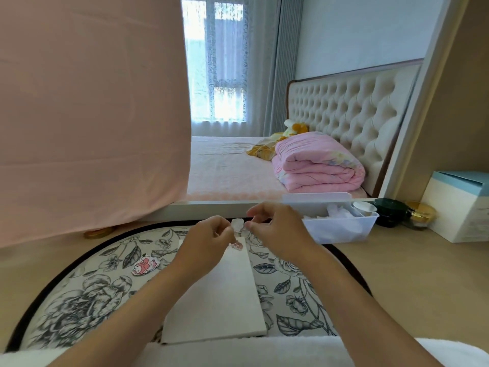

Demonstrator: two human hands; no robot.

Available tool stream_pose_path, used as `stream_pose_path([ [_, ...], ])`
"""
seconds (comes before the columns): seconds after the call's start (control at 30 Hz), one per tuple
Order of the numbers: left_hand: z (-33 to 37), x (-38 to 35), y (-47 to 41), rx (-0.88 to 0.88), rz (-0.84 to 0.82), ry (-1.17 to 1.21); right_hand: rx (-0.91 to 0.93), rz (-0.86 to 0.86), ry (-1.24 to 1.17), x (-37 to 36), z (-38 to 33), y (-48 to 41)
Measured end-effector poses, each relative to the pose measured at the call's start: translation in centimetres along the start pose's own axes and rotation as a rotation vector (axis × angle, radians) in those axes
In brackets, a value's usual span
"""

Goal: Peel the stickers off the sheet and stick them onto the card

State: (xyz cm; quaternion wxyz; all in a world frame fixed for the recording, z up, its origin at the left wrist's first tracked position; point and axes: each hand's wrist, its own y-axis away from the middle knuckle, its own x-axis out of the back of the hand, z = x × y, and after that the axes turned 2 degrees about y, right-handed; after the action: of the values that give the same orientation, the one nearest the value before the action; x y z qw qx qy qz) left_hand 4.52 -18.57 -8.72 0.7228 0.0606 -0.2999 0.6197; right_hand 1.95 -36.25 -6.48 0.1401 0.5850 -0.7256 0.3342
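Note:
A white card (225, 295) lies lengthwise on a floral mat (87, 292). Above its far end both my hands meet around a small pale sticker piece (237, 224). My left hand (209, 239) has its fingers curled and pinches the piece's left side. From the other side my right hand (275, 229) pinches it between thumb and forefinger. A small pink sticker (236, 245) shows just under my left fingers at the card's far end. Whether that sticker is stuck down or still hanging from the fingers I cannot tell. Another pink cartoon sticker (145, 264) lies on the mat left of the card.
A clear plastic bin (341, 223) stands right behind my right hand. Beyond it are a dark jar (390, 211), a gold-lidded jar (419, 214) and a white-blue box (460, 205). Pink cloth (87, 115) hangs at the left. A mirror (264, 102) reflects a bed.

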Motion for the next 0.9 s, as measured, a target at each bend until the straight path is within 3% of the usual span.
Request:
stream_pose_path([
  [0.13, -0.9, 3.1, 1.4, 0.013, -0.036, 0.047, -0.016, -0.095, -0.155, -2.6, -1.9, 0.1],
  [0.3, -2.6, 6.2, 3.0, -0.005, -0.001, -0.038, -0.027, -0.177, -0.168, -5.7, -4.2, 0.4],
  [0.47, -4.4, 8.3, 4.0, 0.067, -0.015, 0.139, -0.133, -0.320, -0.331, -7.5, -5.3, 0.4],
  [0.63, -5.1, 9.8, 4.1, 0.180, -0.174, 0.549, -0.228, -0.508, -0.682, -8.3, -5.5, 0.1],
  [0.73, -5.2, 10.1, 4.1, 0.228, -0.351, 0.752, -0.146, -0.501, -0.670, -8.8, -5.5, 0.3],
  [0.9, -5.6, 9.6, 4.3, 0.247, -0.543, 0.862, -0.086, -0.491, -0.637, -9.5, -5.6, 0.5],
])
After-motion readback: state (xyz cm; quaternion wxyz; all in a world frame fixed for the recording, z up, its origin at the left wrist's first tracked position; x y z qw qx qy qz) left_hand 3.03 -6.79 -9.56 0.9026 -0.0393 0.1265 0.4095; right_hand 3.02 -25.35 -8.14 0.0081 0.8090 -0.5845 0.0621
